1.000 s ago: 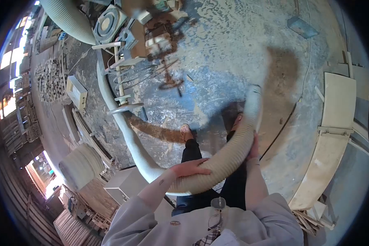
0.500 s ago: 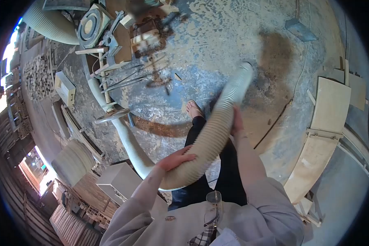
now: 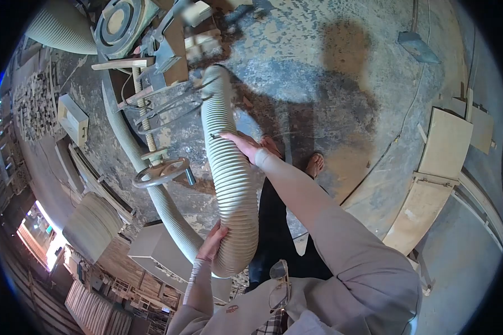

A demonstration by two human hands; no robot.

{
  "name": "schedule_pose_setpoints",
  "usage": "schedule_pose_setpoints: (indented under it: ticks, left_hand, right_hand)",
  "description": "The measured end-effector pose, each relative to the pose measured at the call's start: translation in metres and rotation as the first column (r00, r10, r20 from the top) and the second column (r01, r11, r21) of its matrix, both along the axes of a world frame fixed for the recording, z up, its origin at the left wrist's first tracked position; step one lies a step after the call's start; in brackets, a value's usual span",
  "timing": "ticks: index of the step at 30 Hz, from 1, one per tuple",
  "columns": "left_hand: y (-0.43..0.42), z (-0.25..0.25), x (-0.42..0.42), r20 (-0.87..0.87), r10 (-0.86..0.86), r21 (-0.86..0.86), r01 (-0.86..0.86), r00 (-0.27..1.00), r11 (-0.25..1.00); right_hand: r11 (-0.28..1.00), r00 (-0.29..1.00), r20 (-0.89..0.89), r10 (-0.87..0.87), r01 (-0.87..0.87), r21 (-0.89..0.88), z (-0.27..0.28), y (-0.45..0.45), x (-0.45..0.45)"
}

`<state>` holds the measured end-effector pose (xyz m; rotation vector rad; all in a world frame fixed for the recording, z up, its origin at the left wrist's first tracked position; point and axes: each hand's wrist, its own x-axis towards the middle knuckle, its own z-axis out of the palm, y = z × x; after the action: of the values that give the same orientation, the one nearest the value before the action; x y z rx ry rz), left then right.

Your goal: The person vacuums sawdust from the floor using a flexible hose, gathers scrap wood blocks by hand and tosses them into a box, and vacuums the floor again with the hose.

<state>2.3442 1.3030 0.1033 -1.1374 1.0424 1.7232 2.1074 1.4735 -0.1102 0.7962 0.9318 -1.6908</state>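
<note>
A thick, ribbed, pale hose (image 3: 232, 178) bends in a U in front of my body, its free end up near the machine's cables. My left hand (image 3: 212, 242) grips the hose's left side at the low bend, fingers wrapped on it. Higher up, my right hand (image 3: 245, 146) holds the hose from its right side, part of the fingers lying over the ribs. The other length of hose runs up and left, behind a metal handwheel (image 3: 161, 172) with a blue-grey handle.
A machine with a round disc (image 3: 117, 25) stands at the upper left. On the left lie a pale box (image 3: 72, 119) and stacked wood pieces (image 3: 34, 106). A grey cabinet (image 3: 162, 254) is at lower left. Long pale panels (image 3: 444, 142) stand at right, a metal piece (image 3: 418, 48) at upper right.
The hose's free end has swung left toward the machine, carried by my right hand. My left hand has shifted slightly left and down. My feet have moved, and the view has shifted.
</note>
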Motion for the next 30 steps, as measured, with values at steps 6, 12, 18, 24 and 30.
schedule_pose_setpoints:
  ticks: [6, 12, 18, 24, 30]
  left_hand:
    - [0.002, -0.041, 0.004, 0.059, 0.041, -0.026, -0.04, 0.997, 0.999]
    - [0.073, -0.013, -0.09, -0.071, -0.165, 0.059, 0.169, 0.984, 0.984]
    - [0.182, -0.014, -0.147, -0.047, -0.399, 0.111, 0.402, 0.916, 0.909]
    - [0.353, -0.015, -0.176, -0.156, -0.634, 0.236, 0.652, 0.757, 0.721]
    - [0.498, -0.028, -0.22, -0.22, -0.813, 0.222, 0.839, 0.54, 0.497]
  right_hand:
    - [0.976, 0.975, -0.139, 0.173, -0.189, -0.106, -0.016, -0.003, -0.042]
    - [0.999, 0.991, -0.132, -0.022, 0.017, -0.038, -0.018, 0.106, -0.056]
    - [0.899, 0.908, -0.006, -0.418, 0.413, -0.144, -0.007, 0.28, -0.039]
    - [0.777, 0.781, -0.109, -0.615, 0.624, 0.082, -0.01, 0.493, 0.044]
    - [0.5, 0.529, -0.15, -0.835, 0.845, 0.191, 0.033, 0.662, 0.105]
